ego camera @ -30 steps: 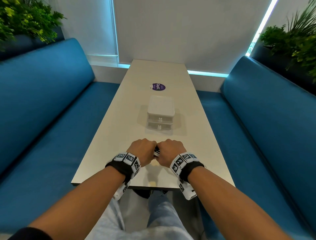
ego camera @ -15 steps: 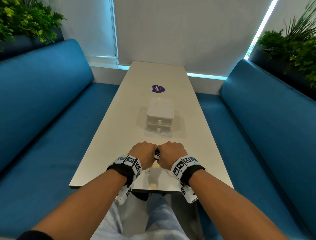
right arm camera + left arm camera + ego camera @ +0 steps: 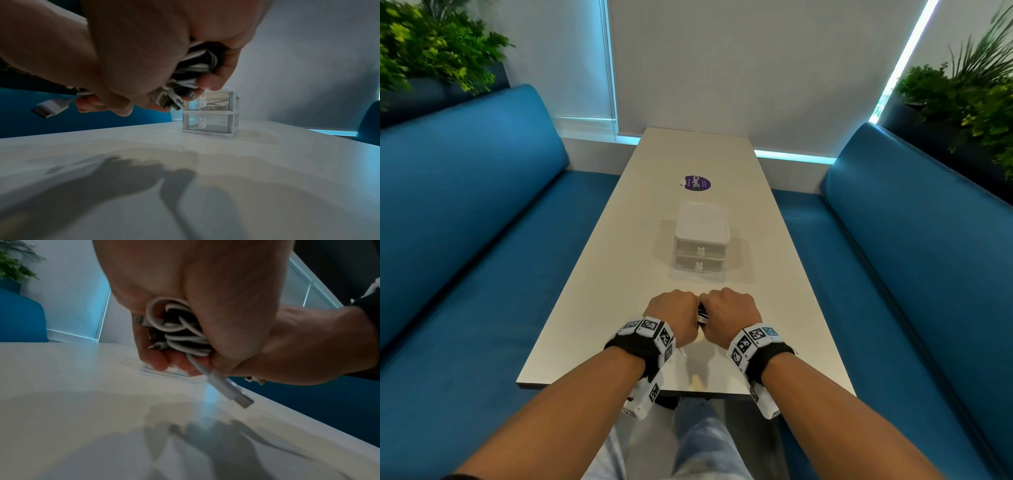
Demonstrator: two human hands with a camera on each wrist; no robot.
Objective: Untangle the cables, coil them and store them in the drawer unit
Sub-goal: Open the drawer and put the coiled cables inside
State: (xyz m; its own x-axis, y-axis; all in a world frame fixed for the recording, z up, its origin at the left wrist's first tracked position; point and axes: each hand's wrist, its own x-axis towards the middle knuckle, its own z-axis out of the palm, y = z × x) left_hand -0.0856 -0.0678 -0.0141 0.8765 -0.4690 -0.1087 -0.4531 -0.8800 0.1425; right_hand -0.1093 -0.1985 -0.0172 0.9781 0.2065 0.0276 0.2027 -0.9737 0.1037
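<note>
Above the near end of the table [image 3: 592,281], left hand [image 3: 674,317] and right hand [image 3: 732,313] both clench one bundle of cables [image 3: 180,331], white mixed with dark; a white plug [image 3: 230,388] dangles. Best to spread the bundle loose, tracing one plug free. Drawer unit [image 3: 702,243] sits ahead, closed. Purple sticker [image 3: 697,183] beyond reads roughly "ClayG".

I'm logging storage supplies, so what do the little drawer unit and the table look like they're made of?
Drawer unit: looks like plastic, with clear glossy drawer fronts you can see through, an opaque white frame, and small white bunny-shaped knobs. Table: a smooth off-white top with a faint sheen, likely laminate, though the core is not visible.
</note>
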